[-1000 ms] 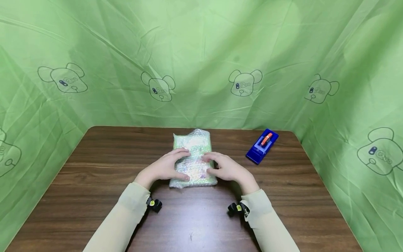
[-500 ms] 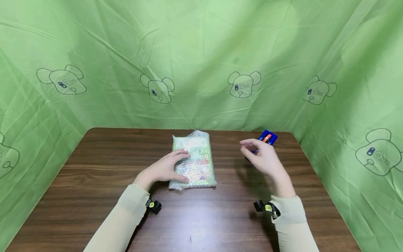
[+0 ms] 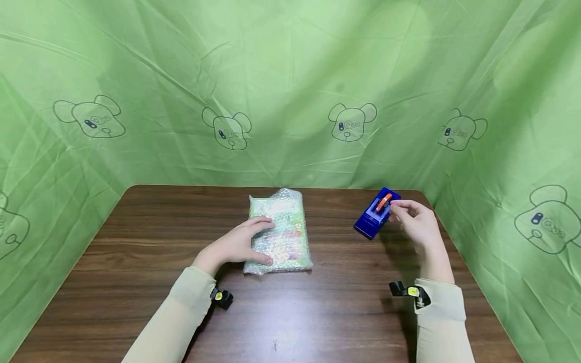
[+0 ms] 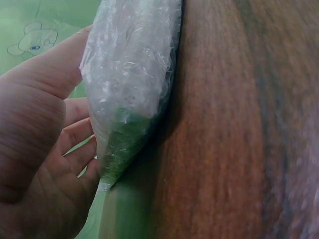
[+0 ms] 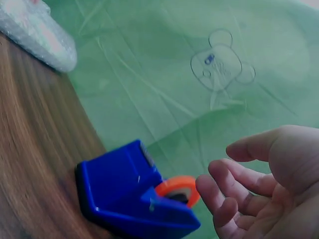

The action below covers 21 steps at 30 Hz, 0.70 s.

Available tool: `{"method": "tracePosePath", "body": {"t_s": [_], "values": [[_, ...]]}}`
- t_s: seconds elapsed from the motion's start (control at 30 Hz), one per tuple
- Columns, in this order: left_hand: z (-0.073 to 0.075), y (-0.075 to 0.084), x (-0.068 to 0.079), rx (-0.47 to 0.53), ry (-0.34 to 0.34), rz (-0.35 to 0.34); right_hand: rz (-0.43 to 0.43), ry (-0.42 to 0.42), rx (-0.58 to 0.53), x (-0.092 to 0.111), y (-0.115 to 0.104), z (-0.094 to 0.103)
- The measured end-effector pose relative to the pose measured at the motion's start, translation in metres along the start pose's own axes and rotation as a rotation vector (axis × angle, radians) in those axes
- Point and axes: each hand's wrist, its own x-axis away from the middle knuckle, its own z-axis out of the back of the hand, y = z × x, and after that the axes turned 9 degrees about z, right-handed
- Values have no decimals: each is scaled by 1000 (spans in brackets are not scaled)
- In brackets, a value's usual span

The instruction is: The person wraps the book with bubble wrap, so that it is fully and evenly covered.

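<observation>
A flat package in bubble wrap (image 3: 287, 239), with green and coloured print showing through, lies on the table. My left hand (image 3: 235, 243) rests on its left side, thumb and fingers spread over the wrap. In the left wrist view, the thumb and fingers touch the edge of the package (image 4: 132, 64). A blue tape dispenser (image 3: 371, 222) with an orange tape roll (image 3: 384, 202) stands at the back right. Just right of the dispenser is my right hand (image 3: 419, 227), fingers loosely bent and holding nothing. The right wrist view shows the fingertips (image 5: 207, 186) close to the orange roll.
The dark wooden table (image 3: 281, 312) has rounded back corners. Green cloth (image 3: 290, 75) printed with bear heads hangs behind it and on both sides. Black wrist straps with cameras (image 3: 224, 299) sit on both wrists.
My right hand has left the package and moved right, passing in front of the tape dispenser to its right side. My left hand has stayed on the package.
</observation>
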Motion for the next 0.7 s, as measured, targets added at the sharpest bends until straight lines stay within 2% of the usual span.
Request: {"method": "tracePosePath", "body": {"t_s": [0.07,0.2,0.43,0.7], "values": [[0,0,0,-1,1,1,-49,-10,-47,-1,5,3],[0,-1,0,2,1,7,-91,-64,-96,-3,14,5],[-1,-2,0,6,3,3,-146,-146,-111,-4,20,2],[-3,-3,-1,9,1,-2,-216,-184,-138,-6,25,-4]]}}
